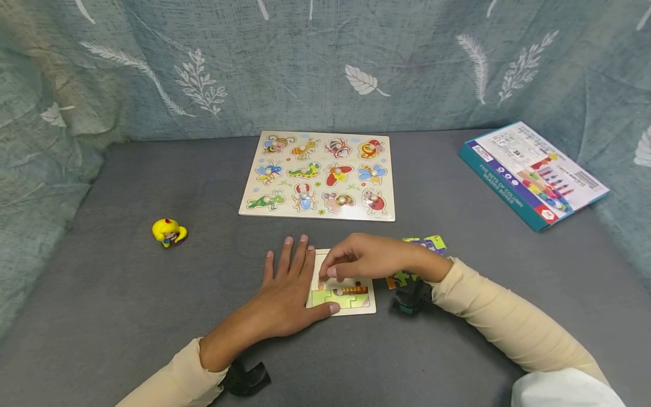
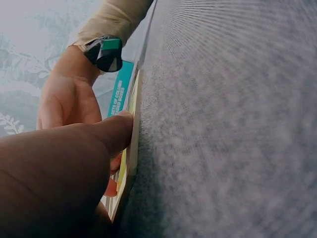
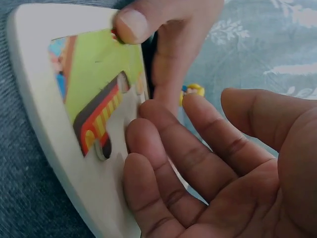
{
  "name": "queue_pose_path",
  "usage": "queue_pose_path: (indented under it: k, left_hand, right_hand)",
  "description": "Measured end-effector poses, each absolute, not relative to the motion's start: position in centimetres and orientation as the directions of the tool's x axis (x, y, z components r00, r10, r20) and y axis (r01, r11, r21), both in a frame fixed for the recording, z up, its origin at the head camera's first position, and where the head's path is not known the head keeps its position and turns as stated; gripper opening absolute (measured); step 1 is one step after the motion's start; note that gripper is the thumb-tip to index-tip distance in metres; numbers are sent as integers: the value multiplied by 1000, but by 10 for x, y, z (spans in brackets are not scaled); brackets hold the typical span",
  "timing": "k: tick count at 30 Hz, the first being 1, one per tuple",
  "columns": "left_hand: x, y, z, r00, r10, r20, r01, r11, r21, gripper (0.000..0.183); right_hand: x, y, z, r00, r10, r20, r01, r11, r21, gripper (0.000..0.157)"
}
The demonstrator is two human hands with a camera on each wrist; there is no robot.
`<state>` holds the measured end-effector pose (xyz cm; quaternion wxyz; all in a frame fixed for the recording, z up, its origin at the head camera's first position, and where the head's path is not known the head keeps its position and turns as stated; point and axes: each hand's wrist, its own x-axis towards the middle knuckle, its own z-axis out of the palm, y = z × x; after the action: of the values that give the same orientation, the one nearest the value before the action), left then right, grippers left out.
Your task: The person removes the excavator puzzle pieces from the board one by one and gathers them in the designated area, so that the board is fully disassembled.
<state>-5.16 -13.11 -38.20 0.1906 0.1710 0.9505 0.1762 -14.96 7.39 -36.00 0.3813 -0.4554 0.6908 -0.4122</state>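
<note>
A small wooden jigsaw tray (image 1: 373,308) lies in front of me, its near part filled with joined green pieces (image 3: 94,69) bearing a red-and-yellow striped picture. My left hand (image 1: 287,294) is spread flat at the tray's left side, and its thumb (image 2: 119,131) rests on the near edge. Over the bare wood of the tray hovers my right hand (image 1: 361,257), palm down with loosely bent fingers. In the right wrist view its fingertips (image 3: 141,173) are right at the tray's surface, thumb apart, nothing between them. Loose jigsaw pieces (image 1: 434,243) lie partly hidden under the right forearm.
Behind the tray lies a wooden peg puzzle (image 1: 317,212) with insect pictures. A yellow-haired toy figure (image 1: 168,232) is at the left. At the back right sits a teal-edged box (image 1: 534,175). A leaf-print cloth (image 1: 305,73) hangs along the table's back.
</note>
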Motion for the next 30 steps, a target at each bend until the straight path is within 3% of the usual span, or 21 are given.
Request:
queue_pose_path:
  k: [11,30]
  left_hand:
    - [-52,-131,-381,-870,408,-279,279,871,405,105]
    - [-53,-131,-381,-874,403,-273,283,877,387,105]
  right_hand:
    - [-150,72,-362,-249,-959,-133,-282,203,-938,24]
    - [-147,72,-361,-264,-957,-120,-243,187,-952,23]
